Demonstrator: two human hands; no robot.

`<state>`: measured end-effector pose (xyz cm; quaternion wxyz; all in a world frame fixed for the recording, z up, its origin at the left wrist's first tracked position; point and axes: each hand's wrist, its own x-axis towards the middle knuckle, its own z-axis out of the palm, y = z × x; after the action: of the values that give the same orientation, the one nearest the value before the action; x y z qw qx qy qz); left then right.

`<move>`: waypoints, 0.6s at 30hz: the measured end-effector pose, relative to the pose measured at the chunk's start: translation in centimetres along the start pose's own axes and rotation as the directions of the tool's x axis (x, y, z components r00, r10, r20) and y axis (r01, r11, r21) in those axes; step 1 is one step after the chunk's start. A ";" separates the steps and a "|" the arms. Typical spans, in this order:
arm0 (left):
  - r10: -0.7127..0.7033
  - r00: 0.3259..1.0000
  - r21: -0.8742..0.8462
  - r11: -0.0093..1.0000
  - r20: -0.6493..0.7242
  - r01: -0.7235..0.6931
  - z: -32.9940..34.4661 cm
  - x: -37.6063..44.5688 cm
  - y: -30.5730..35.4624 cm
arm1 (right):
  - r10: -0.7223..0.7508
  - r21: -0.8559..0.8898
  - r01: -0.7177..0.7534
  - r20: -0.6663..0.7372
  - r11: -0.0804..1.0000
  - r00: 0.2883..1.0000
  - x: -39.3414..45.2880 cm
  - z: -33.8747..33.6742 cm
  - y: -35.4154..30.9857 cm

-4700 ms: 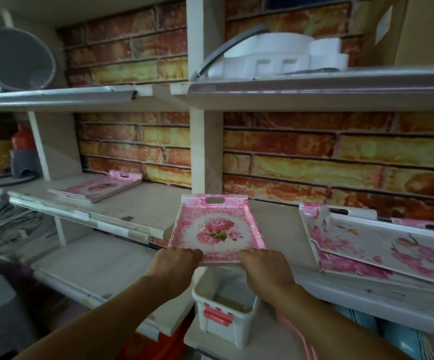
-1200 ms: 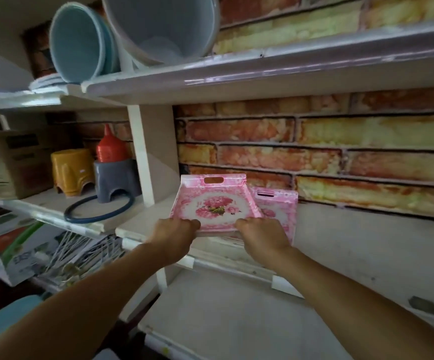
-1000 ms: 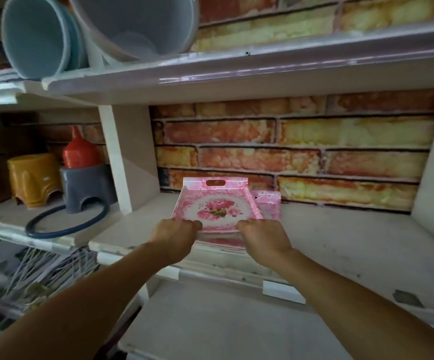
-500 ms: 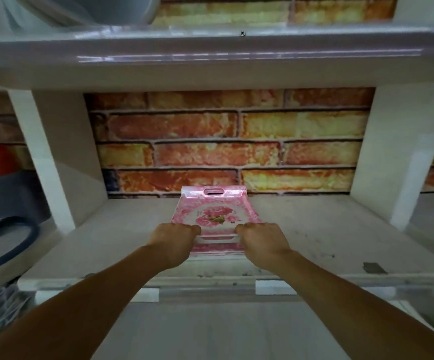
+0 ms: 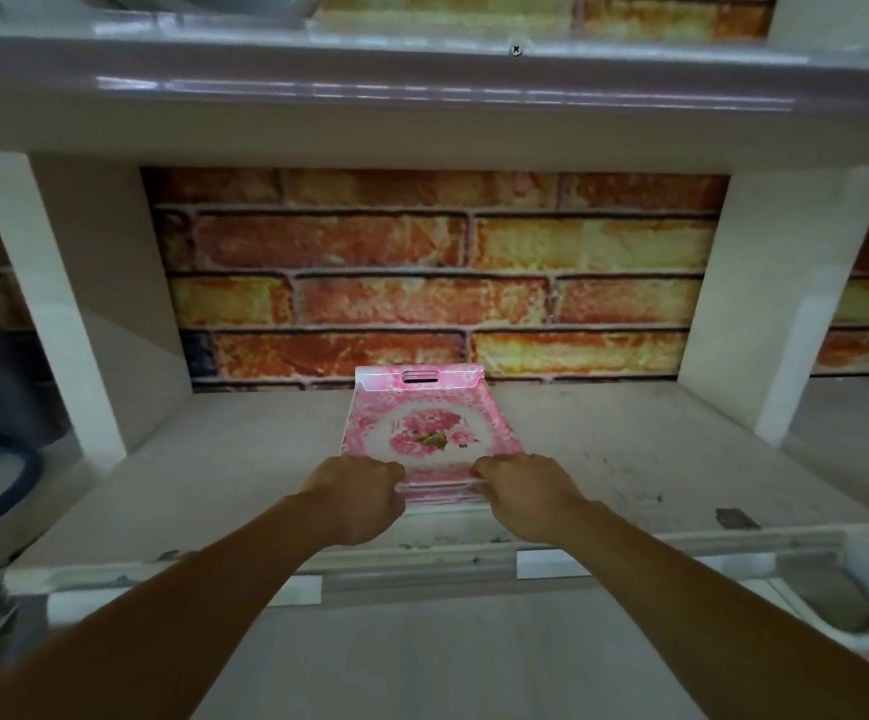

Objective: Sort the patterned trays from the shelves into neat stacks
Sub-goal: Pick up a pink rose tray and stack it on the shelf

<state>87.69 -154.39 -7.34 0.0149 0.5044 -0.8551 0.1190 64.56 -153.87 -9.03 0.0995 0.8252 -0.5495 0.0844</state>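
Pink floral rectangular plastic tray (image 5: pixel 424 433), carried leftward from the neighbouring bay, now sits squared atop the small tray stack (image 5: pixel 440 495) mid-shelf; left hand (image 5: pixel 357 498) and right hand (image 5: pixel 523 493) still grip its near edge, release pending.

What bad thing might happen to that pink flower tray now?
The pink flower tray is gripped only along its near edge by the left hand and the right hand. If it isn't squared with the trays underneath, the stack may end up crooked. That stack sits close to the front lip of the shelf, so a pull backward might drag it off. Fingers curled under the edge might also get pinched as it settles.
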 end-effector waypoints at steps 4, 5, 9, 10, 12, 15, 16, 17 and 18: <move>-0.004 0.999 -0.014 1.000 -0.037 0.004 0.6 0.0 0.3 | -0.053 0.088 0.050 0.035 0.995 0.998 0.0 0.5 0.8; 0.002 0.999 -0.017 1.000 -0.037 -0.003 0.8 0.0 0.2 | -0.064 0.111 0.058 0.051 0.992 0.997 0.0 0.5 1.0; 0.014 1.000 0.008 1.000 0.021 -0.014 1.6 0.0 0.0 | -0.101 0.216 0.073 0.122 0.974 0.987 -0.2 0.4 1.3; 0.013 1.000 0.023 1.000 0.016 -0.013 1.7 0.0 0.0 | -0.108 0.218 0.082 0.111 0.973 0.988 -0.2 0.5 1.4; 0.026 1.000 0.052 0.998 -0.009 -0.025 1.9 0.1 -0.1 | -0.123 0.192 0.109 0.067 0.975 0.990 -0.3 0.8 1.5; 0.051 0.998 0.086 0.995 -0.031 -0.048 2.1 0.1 -0.3 | -0.142 0.102 0.142 -0.010 0.985 0.990 -0.4 1.6 1.6; 0.053 0.998 0.092 0.995 -0.038 -0.049 2.2 0.0 -0.4 | -0.147 0.067 0.150 -0.046 0.986 0.988 -0.5 2.0 1.7; 0.053 0.998 0.102 0.994 -0.044 -0.049 2.3 0.0 -0.3 | -0.152 0.029 0.155 -0.079 0.987 0.985 -0.5 2.2 1.7; 0.054 0.997 0.116 0.992 -0.048 -0.048 2.4 0.1 -0.2 | -0.167 -0.012 0.167 -0.112 0.986 0.980 -0.6 2.5 1.7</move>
<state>88.05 -155.07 -9.65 0.0047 0.4790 -0.8589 0.1812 62.79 -154.64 -11.44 0.1382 0.8622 -0.4720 0.1211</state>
